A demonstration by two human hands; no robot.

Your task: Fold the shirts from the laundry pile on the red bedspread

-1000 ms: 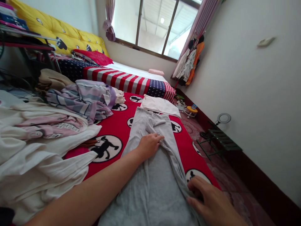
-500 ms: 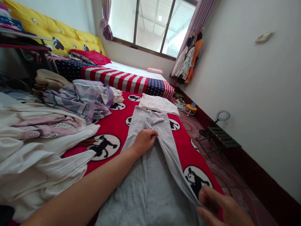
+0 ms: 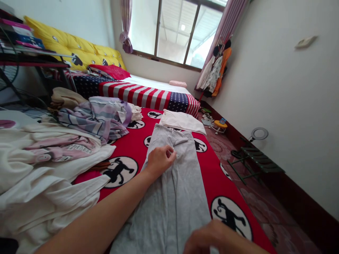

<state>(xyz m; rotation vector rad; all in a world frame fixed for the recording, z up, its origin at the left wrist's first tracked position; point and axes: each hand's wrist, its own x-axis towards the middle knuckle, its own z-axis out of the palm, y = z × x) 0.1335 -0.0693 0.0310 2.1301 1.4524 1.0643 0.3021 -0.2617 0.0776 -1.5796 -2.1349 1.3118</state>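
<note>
Grey trousers [image 3: 182, 183] lie lengthwise on a red blanket [image 3: 203, 169] printed with black figures in white circles, their waistband at the far end. My left hand [image 3: 161, 158] rests over the upper part of the trousers, its fingers curled in towards the thumb in a loose ring. No cloth shows lifted in it. My right hand [image 3: 214, 238] is bent over the lower right leg of the trousers at the bottom edge. Its fingertips are blurred and partly cut off, so any grip there is hidden. Beyond the waistband lies a folded white garment [image 3: 182, 121].
Piled clothes lie on the left: white garments [image 3: 50, 190], a pink printed one [image 3: 66, 148] and a plaid one [image 3: 92, 118]. A bed [image 3: 137, 91] stands behind. Along the right wall are a dark green folding stool [image 3: 262, 158], a ring light [image 3: 259, 133] and a yellow stool [image 3: 220, 124].
My right hand has moved left and inward from the blanket's right side. The right trouser leg, pulled narrow before, now lies wider and flatter. My left hand's fingers have lifted slightly. The view has shifted slightly.
</note>
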